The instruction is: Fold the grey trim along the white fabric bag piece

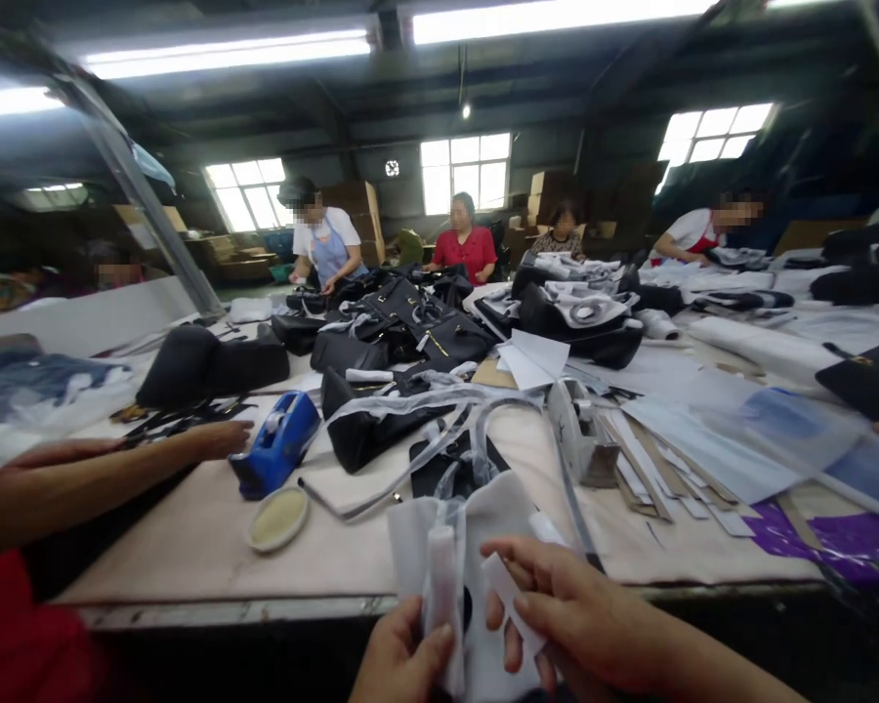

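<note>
A broad work table [190,547] with a smooth beige top and a worn metal edge fills the middle. Glossy black handbags [410,332], boxy and partly wrapped in pale tissue, are heaped across its far half. From the left, a co-worker's forearm [117,469] lies on the tabletop near a blue plastic tape dispenser [274,449]; a grey tape dispenser [582,430] stands to the right, well apart from it. A soft, matte white sheet [498,508] hangs over the near edge, just in front of the person. A shallow round dish [278,517] holds a yellowish pad. The left hand [399,659] pinches a white roll [443,576], a tightly curled part of that sheet, thumb pressed against it. The right hand [578,620], fingers half curled, grips a narrow flat white strip [513,596] just beside the roll.
</note>
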`<action>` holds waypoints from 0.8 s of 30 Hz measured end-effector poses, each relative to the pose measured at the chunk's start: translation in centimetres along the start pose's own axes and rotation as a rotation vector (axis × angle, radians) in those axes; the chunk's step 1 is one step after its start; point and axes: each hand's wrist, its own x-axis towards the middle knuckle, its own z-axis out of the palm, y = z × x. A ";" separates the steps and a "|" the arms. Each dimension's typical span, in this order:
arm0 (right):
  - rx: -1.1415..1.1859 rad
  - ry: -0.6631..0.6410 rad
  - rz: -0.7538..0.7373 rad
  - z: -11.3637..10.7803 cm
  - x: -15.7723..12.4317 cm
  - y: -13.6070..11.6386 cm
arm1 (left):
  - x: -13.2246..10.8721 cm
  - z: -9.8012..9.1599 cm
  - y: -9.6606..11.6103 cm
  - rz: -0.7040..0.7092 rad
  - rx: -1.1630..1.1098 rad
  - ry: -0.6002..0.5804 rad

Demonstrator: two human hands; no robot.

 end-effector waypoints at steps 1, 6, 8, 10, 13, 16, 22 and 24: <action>-0.088 0.005 0.049 0.4 0.1 0.5 | 0.0 0.0 -0.2 -0.007 -0.072 -0.017; -0.452 0.008 0.219 0.9 1.2 2.5 | -0.6 0.1 -0.1 -0.052 -0.199 -0.019; -0.630 0.026 0.084 0.6 1.6 2.5 | -0.6 0.1 -0.2 -0.055 -0.199 -0.009; -0.790 0.074 -0.033 0.5 1.8 2.1 | -0.4 0.0 -0.5 -0.038 -0.180 -0.001; -0.902 0.084 -0.010 0.6 1.9 1.6 | -0.4 0.0 -0.6 -0.003 -0.105 0.025; -0.892 0.085 -0.058 1.1 2.4 1.7 | -0.6 0.2 0.1 0.031 0.056 0.066; -0.757 0.033 -0.113 2.2 4.6 2.2 | -1.5 0.5 1.9 0.112 0.403 0.151; -0.690 -0.026 -0.128 2.5 4.9 2.0 | -1.6 0.4 2.0 0.147 0.393 0.140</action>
